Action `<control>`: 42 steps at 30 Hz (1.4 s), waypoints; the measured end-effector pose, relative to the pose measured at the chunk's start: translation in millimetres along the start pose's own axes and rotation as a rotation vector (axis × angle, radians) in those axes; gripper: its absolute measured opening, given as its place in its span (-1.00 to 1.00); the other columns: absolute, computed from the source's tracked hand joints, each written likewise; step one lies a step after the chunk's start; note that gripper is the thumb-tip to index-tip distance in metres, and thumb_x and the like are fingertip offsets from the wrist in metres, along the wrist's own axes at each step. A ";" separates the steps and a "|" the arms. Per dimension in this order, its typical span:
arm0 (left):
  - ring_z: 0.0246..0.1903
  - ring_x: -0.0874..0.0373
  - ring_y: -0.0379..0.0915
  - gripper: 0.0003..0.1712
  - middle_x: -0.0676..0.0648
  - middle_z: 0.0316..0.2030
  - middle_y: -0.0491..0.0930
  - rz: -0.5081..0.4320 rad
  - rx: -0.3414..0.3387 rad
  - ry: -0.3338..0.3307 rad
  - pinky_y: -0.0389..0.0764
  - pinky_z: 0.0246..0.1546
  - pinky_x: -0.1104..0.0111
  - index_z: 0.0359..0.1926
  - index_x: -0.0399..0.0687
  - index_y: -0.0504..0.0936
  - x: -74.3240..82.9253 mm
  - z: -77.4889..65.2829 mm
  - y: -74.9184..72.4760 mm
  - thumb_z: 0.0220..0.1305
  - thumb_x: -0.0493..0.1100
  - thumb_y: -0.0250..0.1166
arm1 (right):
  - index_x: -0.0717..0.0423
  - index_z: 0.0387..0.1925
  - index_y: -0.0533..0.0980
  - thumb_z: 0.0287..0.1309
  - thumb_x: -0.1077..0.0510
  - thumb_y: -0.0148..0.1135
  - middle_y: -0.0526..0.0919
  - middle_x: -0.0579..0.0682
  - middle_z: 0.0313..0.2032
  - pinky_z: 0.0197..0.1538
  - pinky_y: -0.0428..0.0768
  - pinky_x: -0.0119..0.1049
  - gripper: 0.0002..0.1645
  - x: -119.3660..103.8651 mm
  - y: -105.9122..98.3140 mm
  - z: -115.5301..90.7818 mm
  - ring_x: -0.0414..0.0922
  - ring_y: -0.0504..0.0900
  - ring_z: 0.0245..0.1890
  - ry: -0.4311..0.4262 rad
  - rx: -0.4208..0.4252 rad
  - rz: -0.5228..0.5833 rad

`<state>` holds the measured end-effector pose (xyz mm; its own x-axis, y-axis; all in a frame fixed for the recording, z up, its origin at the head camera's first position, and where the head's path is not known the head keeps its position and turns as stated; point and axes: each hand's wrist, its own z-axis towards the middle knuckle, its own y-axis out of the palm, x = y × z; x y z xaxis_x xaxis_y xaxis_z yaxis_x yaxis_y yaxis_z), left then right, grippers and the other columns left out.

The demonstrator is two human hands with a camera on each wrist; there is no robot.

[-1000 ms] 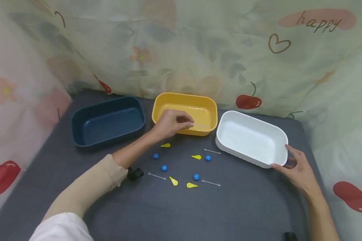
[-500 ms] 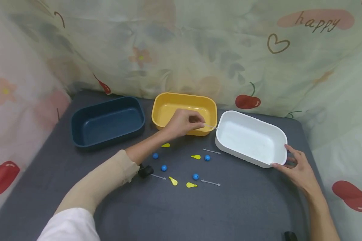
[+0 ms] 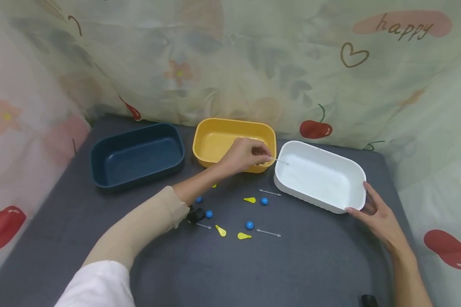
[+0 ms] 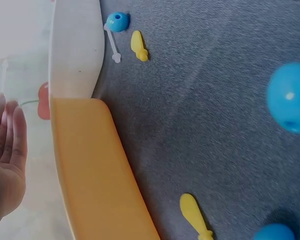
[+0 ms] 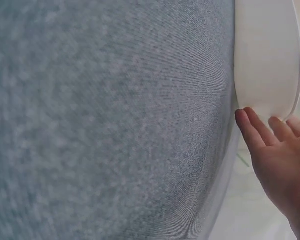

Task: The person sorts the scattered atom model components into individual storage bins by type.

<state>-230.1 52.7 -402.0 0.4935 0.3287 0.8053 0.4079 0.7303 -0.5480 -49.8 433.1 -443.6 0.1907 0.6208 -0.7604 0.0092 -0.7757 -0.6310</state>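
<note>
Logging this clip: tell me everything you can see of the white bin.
The white bin is a shallow, open-topped rectangular tub with rounded corners and smooth walls, plastic by its look. It stands upright on the grey tabletop, angled, just right of the yellow bin. The right hand touches its right end with thumb and fingers. A thin stick pinched by the left hand overlaps its left end; contact is unclear.

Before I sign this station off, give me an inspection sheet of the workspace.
Surface: dark grey tabletop
Job's things: four blue balls, four yellow pieces, three loose sticks, dark blue tray, yellow tray, white tray
Clutter: two black objects by the left sleeve and right forearm, unidentified
Grips: left grip pinches another stick, tip over the white tray in head view; right grip holds that tray's end
Cables: nothing seen
Surroundings: fabric with printed cherries
</note>
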 end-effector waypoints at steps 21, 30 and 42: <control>-0.44 0.17 0.64 -0.83 0.12 -0.45 0.68 -0.056 -0.054 -0.053 0.59 -0.46 0.44 -0.19 -0.06 0.80 17.5 28.5 35.6 0.21 -0.14 0.46 | -0.28 0.58 -0.29 0.26 -0.01 0.35 -0.10 0.13 0.55 -0.11 0.35 -0.76 0.20 0.2 4.6 -2.9 0.35 0.22 0.36 -0.014 0.013 0.012; -0.48 0.28 0.58 -0.91 0.12 -0.48 0.68 -0.038 -0.073 -0.031 0.59 -0.41 0.50 -0.28 -0.03 0.78 28.1 45.1 49.0 0.21 -0.14 0.46 | -0.30 0.58 -0.28 0.25 -0.03 0.36 -0.10 0.13 0.55 -0.12 0.34 -0.76 0.19 0.6 3.6 -3.7 0.35 0.24 0.35 -0.004 0.016 0.006; -0.39 0.30 0.52 -0.84 0.18 -0.38 0.71 0.028 -0.141 -0.097 0.51 -0.39 0.52 -0.15 0.03 0.80 30.0 64.0 71.5 0.26 -0.11 0.42 | -0.32 0.58 -0.25 0.25 0.00 0.37 -0.09 0.11 0.55 -0.12 0.34 -0.76 0.18 1.4 4.7 -4.1 0.31 0.24 0.36 -0.006 0.036 0.015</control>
<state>-235.3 153.1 -402.6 0.4322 0.4087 0.8038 0.5022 0.6313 -0.5910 -45.5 429.9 -447.0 0.1850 0.6100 -0.7705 -0.0285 -0.7804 -0.6247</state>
